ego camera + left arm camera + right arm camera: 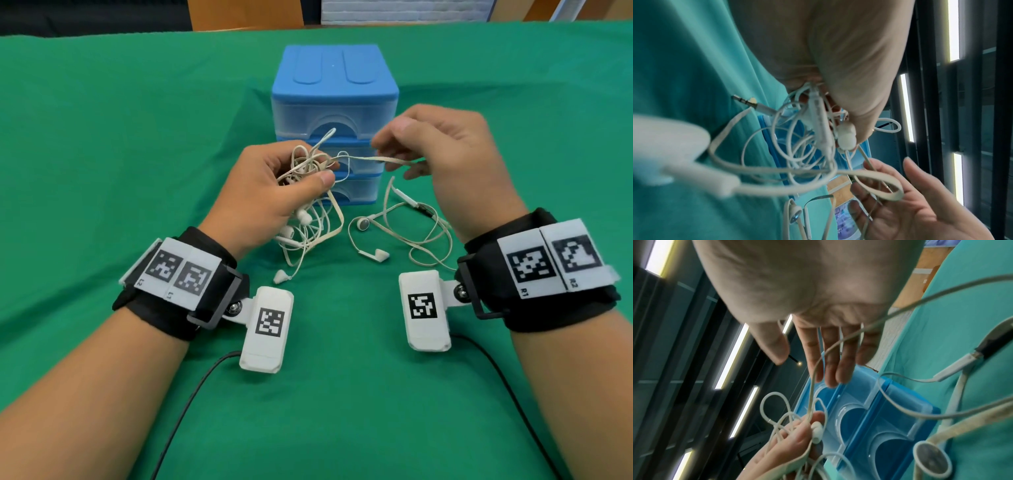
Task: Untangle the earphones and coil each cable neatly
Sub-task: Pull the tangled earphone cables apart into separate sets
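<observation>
A tangle of white earphone cables (308,168) hangs from my left hand (274,192), whose thumb and fingers grip it above the green cloth. Earbuds (303,216) and loops dangle below the palm. The left wrist view shows an inline remote (821,123) and a jack plug (748,102) in the bundle. A flat cable (363,158) runs from the tangle to my right hand (445,150). There it lies looped over loosely spread fingers (910,203), with the thumb (777,345) apart from them. Another earphone (363,224) with its cable lies on the cloth below the right hand.
A blue three-drawer plastic organiser (334,85) stands just behind both hands. The table is covered with green cloth (102,137). One earbud (281,275) rests on the cloth near my left wrist. Black camera leads (191,394) trail toward the near edge.
</observation>
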A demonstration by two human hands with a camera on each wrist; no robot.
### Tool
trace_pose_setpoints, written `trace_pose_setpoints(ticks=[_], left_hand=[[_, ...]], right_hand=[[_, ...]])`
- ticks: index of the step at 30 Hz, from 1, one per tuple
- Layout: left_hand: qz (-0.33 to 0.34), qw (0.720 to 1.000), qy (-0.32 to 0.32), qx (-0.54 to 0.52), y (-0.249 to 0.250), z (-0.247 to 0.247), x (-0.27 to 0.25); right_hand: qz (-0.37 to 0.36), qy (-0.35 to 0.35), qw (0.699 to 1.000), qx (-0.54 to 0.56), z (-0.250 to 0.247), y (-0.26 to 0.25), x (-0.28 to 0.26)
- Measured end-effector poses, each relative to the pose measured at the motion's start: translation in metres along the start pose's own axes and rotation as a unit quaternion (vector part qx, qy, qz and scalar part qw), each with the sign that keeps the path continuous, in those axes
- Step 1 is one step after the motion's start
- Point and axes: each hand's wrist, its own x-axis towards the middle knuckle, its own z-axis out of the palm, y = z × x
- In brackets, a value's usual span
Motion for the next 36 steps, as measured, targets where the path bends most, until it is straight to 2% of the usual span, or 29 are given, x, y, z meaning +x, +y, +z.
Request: trace_pose_setpoints(ticks=[4,7,11,17,27,32,36], left_hand=[[0.024,1.0,-0.016,0.0,0.001,0.002,0.001],[0.038,0.999,-0.02,-0.007,0.001,0.001,0.002],[0.032,0.999,-0.032,0.008,-0.001,0.001,0.003],[0.02,0.998,-0.064,0.003,0.001,0.0,0.002],[0.017,0.997,-0.067,-0.018,0.001,0.0,0.001],[0.016,0.998,-0.052,-0.014,-0.002,0.0,0.002],[0.023,0.999,-0.037,-0.029,-0.004,-0.002,0.001]], right_hand=[[-0.023,-0.08,0.994,-0.072,0.011,0.005,-0.004],[-0.042,-0.078,0.99,-0.107,0.01,0.007,-0.003],[-0.072,0.033,0.99,-0.118,0.005,0.007,0.001],[-0.084,0.188,0.972,-0.111,-0.001,0.011,0.007],[-0.07,0.292,0.947,-0.114,-0.011,0.014,0.01],[-0.044,0.294,0.953,-0.062,-0.01,0.014,0.013],[0.021,0.204,0.978,-0.044,-0.009,0.013,0.012]])
